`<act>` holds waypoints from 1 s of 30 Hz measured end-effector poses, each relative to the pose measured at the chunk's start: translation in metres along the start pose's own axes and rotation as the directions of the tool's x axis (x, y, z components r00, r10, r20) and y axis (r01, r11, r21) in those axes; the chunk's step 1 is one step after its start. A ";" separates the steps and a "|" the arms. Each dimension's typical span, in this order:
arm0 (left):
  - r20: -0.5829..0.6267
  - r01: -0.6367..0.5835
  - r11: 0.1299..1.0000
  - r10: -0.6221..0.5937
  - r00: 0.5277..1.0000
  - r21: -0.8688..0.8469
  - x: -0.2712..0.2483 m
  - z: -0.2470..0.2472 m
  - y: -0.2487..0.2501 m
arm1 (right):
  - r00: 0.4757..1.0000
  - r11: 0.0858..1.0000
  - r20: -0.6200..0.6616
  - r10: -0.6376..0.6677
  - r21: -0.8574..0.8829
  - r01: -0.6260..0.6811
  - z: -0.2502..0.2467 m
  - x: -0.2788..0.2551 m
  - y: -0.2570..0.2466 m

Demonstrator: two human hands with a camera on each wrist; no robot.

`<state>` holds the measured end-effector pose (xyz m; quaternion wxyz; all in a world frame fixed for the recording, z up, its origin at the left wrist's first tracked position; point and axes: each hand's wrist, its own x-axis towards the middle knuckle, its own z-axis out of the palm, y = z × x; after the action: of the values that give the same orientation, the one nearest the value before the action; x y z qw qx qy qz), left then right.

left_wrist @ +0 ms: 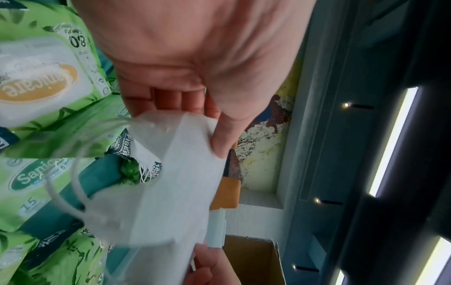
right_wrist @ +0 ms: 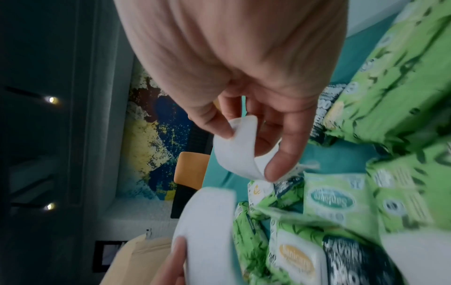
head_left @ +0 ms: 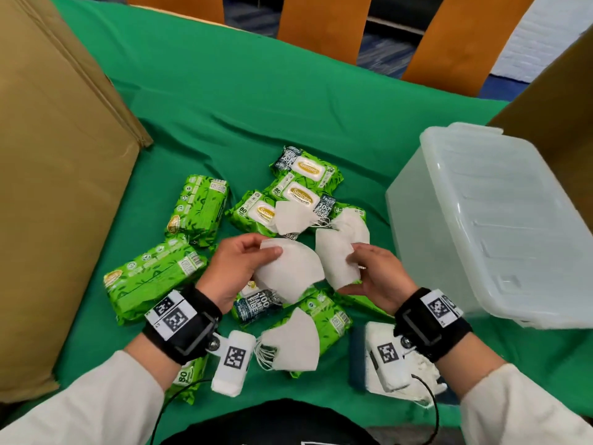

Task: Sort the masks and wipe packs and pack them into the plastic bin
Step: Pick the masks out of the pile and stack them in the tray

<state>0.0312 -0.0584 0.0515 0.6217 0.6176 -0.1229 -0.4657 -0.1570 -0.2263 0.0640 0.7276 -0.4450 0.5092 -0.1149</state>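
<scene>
- Green cloth (head_left: 224, 91) covers the table, and orange chair backs (head_left: 324, 24) stand behind its far edge.
- Big brown cardboard boxes sit at both sides – one on the left (head_left: 54, 175) and one on the right (head_left: 558, 101).
- White folded masks are soft and flat, with one curved edge and thin white ear loops.
- The left hand (head_left: 236, 268) pinches one mask (head_left: 290, 268) between thumb and fingers, held up above the pile.
- In the left wrist view that mask (left_wrist: 175, 173) looks thin and pale, with its loops (left_wrist: 73, 173) hanging loose.
- The right hand (head_left: 375, 277) pinches a second mask (head_left: 338, 255) at its edge, just beside the first one.
- In the right wrist view the right hand's thumb and fingertips (right_wrist: 280, 169) curl round the bent white edge of the second mask (right_wrist: 240, 146).
- Another mask (head_left: 290, 216) lies on the wipe packs further back, and one more (head_left: 295, 343) lies near the person, with its loops bunched at the left.
- Wipe packs (head_left: 154, 281) are bright green with leaf pictures; some show a white lid with a gold label (head_left: 306, 168).
- The packs lie in a loose heap in the middle of the cloth – some flat, some on their side.
- A clear plastic bin (head_left: 491, 220) sits at the right of the heap, tipped, and I cannot tell if anything is inside.
</scene>
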 end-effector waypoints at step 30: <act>0.239 -0.191 0.969 0.151 0.959 0.154 -0.015 0.024 -0.045 | 0.945 0.940 0.205 -0.253 -0.179 0.291 -0.005 -0.057 0.048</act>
<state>-0.0138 -0.0543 0.0232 0.5850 0.6000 -0.2866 -0.4644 -0.2011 -0.1661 0.0637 0.6973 -0.5929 0.3843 -0.1208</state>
